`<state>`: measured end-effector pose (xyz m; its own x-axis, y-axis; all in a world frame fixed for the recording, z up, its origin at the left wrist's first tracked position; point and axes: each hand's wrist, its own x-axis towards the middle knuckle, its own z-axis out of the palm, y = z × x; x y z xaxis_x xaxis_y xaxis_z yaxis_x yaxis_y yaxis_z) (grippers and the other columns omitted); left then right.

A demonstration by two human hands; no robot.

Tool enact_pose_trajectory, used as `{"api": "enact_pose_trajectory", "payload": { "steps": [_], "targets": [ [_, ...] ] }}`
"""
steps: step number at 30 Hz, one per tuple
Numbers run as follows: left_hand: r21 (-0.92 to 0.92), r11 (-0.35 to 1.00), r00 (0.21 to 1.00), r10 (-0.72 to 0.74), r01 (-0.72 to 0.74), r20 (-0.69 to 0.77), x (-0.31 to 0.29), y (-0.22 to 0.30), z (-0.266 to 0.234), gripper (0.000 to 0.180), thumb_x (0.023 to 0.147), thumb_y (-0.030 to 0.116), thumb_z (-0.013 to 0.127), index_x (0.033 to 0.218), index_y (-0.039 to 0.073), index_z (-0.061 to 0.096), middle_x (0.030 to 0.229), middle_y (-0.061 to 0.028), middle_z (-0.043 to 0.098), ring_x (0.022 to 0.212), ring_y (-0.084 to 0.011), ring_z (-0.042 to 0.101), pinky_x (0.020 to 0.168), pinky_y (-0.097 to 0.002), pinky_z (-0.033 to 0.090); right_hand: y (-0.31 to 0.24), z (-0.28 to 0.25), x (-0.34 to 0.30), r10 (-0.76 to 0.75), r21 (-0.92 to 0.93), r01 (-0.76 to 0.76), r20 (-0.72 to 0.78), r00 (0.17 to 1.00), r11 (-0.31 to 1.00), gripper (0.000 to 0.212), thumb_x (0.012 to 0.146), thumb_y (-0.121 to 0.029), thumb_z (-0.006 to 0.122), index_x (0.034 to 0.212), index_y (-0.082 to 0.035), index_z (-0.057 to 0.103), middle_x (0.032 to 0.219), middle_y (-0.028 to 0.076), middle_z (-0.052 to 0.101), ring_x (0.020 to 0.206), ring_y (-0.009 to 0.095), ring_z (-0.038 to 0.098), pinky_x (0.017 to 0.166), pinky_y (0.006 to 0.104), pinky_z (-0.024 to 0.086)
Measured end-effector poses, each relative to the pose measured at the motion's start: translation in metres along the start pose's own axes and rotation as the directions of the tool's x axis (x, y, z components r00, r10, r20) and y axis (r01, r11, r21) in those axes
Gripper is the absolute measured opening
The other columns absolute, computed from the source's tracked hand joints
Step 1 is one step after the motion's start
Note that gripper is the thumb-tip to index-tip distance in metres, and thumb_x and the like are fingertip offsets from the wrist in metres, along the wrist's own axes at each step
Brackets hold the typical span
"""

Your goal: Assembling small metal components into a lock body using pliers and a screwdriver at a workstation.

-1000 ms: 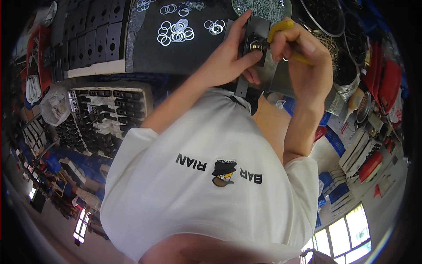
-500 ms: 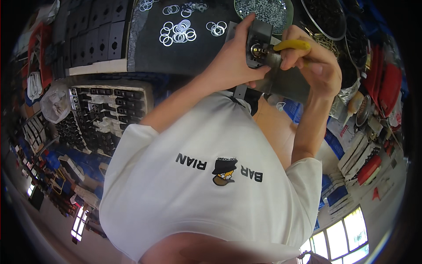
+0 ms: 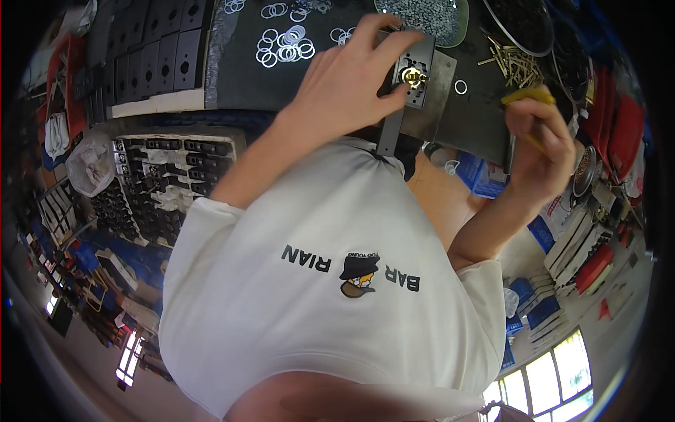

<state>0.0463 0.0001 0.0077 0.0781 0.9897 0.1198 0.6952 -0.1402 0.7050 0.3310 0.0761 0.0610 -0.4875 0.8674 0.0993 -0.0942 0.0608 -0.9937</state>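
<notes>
My left hand grips a dark rectangular metal housing, fingers over its far left end and thumb at its near left side. Small holes dot the housing's face, and a brass-coloured round part sits in the middle of it. Beneath it are a grey metal block and a dark bar that sticks out toward my body. Off to the right, my right hand is closed around pliers with yellow handles; their jaws are not visible. A single pale ring lies between the block and that hand.
Pale metal rings lie in a loose pile left of the housing. A green-rimmed bowl holds many small metal pieces. Brass pins are heaped beside round trays at the right. Black plates and a rack of black parts occupy the left.
My right hand has pulled the pliers away from the brass part, to the right and nearer my body. The left hand has shifted its fingers, showing more of the housing's face.
</notes>
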Motion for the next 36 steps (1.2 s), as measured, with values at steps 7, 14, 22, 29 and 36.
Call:
{"api": "enact_pose_trajectory", "payload": {
  "steps": [7,14,22,29,36],
  "targets": [
    [0.029,0.977,0.974,0.210,-0.213,0.085,0.025,0.002,-0.007,0.029,0.079,0.015,0.081,0.105,0.009,0.070,0.127,-0.0053,0.064,0.114,-0.0299,0.064,0.098,-0.0432,0.052,0.044,0.002,-0.036,0.258,0.004,-0.266,-0.265,0.929,0.964,0.054,0.093,-0.027,0.047,0.111,0.019,0.068,0.087,0.009,0.055,0.082,0.017,0.050,0.077,0.0294,0.037],
    [-0.005,0.971,0.971,0.238,-0.238,0.039,0.020,-0.014,0.002,0.025,0.077,0.015,0.081,0.098,0.006,0.072,0.128,-0.0057,0.063,0.124,-0.0286,0.059,0.102,-0.0426,0.047,0.054,0.015,-0.039,0.208,0.025,-0.210,-0.299,0.931,0.977,0.050,0.093,-0.024,0.046,0.109,0.018,0.069,0.087,0.008,0.053,0.082,0.016,0.049,0.074,0.0296,0.038],
    [-0.132,0.979,0.987,0.159,-0.156,0.012,0.018,-0.019,0.013,0.022,0.080,0.018,0.081,0.098,0.006,0.075,0.136,-0.0080,0.060,0.131,-0.0303,0.055,0.109,-0.0425,0.047,0.056,0.019,-0.032,0.190,-0.089,-0.224,-0.286,0.939,0.970,0.051,0.096,-0.030,0.050,0.107,0.014,0.072,0.086,0.006,0.053,0.079,0.015,0.048,0.072,0.0281,0.037],
    [-0.651,0.758,0.999,-0.049,0.032,-0.008,0.009,-0.005,-0.022,0.020,0.086,0.012,0.084,0.102,0.002,0.075,0.108,-0.0078,0.077,0.103,-0.0194,0.074,0.092,-0.0336,0.057,0.052,0.019,-0.032,0.210,-0.069,-0.244,-0.318,0.924,0.967,0.050,0.096,-0.028,0.049,0.108,0.014,0.072,0.086,0.007,0.053,0.079,0.016,0.049,0.073,0.0292,0.038],
    [-0.183,0.918,0.854,-0.396,0.353,-0.339,-0.009,-0.125,-0.071,0.019,0.092,0.012,0.078,0.109,0.003,0.080,0.091,-0.0094,0.082,0.087,-0.0164,0.081,0.078,-0.0279,0.061,0.054,0.015,-0.032,0.197,-0.071,-0.222,-0.256,0.946,0.973,0.050,0.098,-0.026,0.047,0.112,0.016,0.069,0.089,0.006,0.052,0.082,0.016,0.050,0.071,0.0283,0.036]
  ]
}}
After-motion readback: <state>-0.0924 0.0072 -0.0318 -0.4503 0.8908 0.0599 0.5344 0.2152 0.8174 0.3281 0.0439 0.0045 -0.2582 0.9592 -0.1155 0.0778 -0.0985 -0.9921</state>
